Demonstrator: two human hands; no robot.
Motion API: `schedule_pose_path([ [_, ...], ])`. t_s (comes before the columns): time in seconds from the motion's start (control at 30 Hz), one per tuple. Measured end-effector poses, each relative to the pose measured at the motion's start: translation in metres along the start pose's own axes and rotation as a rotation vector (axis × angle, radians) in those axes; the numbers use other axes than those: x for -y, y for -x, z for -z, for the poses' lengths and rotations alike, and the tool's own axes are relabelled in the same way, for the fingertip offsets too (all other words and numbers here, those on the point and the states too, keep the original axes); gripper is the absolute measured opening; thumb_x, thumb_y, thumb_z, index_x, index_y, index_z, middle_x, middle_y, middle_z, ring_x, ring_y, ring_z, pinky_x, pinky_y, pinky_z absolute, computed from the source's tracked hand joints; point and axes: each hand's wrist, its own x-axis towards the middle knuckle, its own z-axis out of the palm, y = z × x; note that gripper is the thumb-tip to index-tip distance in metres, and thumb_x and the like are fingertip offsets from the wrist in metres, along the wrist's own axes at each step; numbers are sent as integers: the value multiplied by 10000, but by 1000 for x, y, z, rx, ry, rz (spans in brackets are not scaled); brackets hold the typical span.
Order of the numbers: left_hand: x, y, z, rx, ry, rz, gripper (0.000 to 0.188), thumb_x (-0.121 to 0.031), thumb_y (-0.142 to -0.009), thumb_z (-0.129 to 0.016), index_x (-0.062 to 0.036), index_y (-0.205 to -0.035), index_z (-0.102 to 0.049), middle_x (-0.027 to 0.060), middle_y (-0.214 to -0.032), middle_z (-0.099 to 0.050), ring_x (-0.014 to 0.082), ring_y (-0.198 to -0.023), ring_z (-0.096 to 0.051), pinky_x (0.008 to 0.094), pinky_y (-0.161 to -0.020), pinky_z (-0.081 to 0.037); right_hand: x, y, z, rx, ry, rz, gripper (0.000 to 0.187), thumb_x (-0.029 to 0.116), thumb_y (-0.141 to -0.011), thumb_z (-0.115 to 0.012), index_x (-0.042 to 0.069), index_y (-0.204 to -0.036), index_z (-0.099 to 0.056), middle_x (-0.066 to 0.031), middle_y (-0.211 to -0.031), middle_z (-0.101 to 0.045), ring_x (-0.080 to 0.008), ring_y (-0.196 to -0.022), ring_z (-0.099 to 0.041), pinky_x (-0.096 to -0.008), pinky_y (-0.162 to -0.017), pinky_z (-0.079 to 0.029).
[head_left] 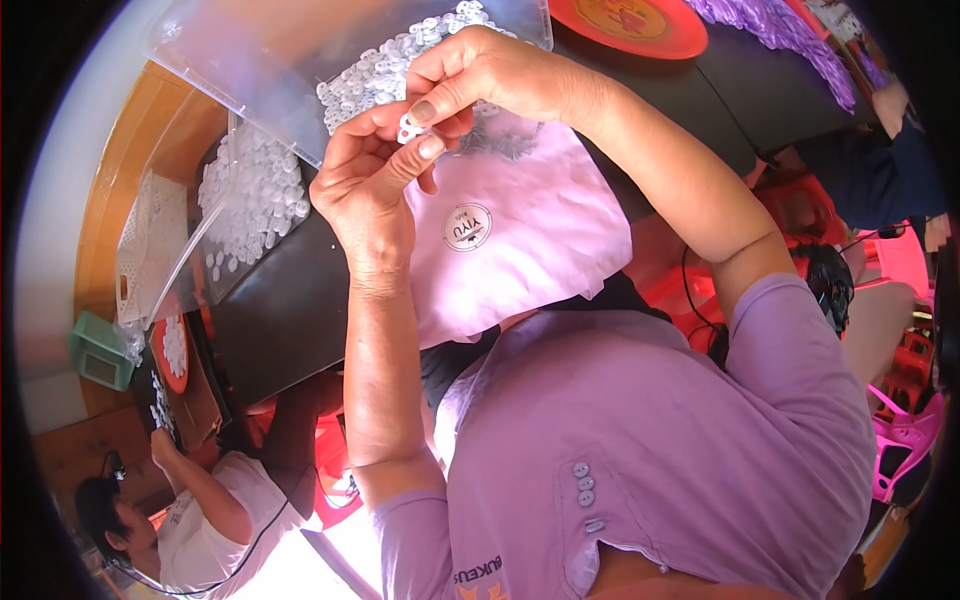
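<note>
Close together over the table's near edge, both my hands pinch at one small white piece with a red spot (408, 130). My left hand (365, 185) has it between thumb and forefinger. From above, my right hand (490, 75) closes thumb and fingers at the same piece; fingers cover much of it. Just beyond is a clear plastic bin (230, 75) with a heap of small white pieces (375, 75). Beneath my hands, a pink cloth (540, 225) with a round printed label lies over my lap. Small grey metal-looking bits (505, 138) are heaped on it.
A second pile of white pieces (250, 195) lies left of the bin, near a white perforated basket (152, 235). A red plate (640, 25) and shiny purple strips (770, 35) are at the far right. A co-worker (215, 510) sits at lower left, another person (880, 165) at right.
</note>
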Motion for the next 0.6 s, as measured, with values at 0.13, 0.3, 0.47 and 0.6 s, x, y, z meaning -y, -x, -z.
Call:
schedule_pose_path([
  [0.13, 2, 2, 3, 27, -100, -38, 275, 94, -779, -723, 64, -1029, -610, 126, -885, -657, 159, -721, -626, 263, -494, -475, 0, 0, -4, -1, -28, -36, 271, 292, -885, -661, 36, -800, -673, -15, -658, -616, -105, -616, -608, -234, -603, -469],
  [0.3, 5, 2, 3, 0, -85, -133, 292, 54, -730, -799, 44, -964, -624, 94, -802, -671, 113, -659, -621, 218, -477, -486, 5, 3, -10, -29, -32, -48, 281, 299, -902, -643, 40, -795, -663, -10, -654, -610, -105, -609, -606, -234, -588, -462],
  [0.47, 4, 4, 1, -6, -122, -138, 290, 33, -733, -807, 45, -956, -622, 82, -794, -666, 100, -648, -606, 209, -477, -482, 11, 7, -10, 73, -43, -118, 274, 271, -923, -623, 19, -817, -645, -18, -634, -586, -94, -542, -558, -226, -542, -406],
  [0.6, 4, 6, 2, -2, -116, -128, 279, 17, -731, -814, 42, -936, -626, 70, -770, -658, 89, -624, -590, 205, -472, -472, 11, 8, -13, 76, -95, -82, 288, 281, -915, -632, 23, -788, -635, -15, -614, -580, -90, -504, -547, -224, -514, -384],
])
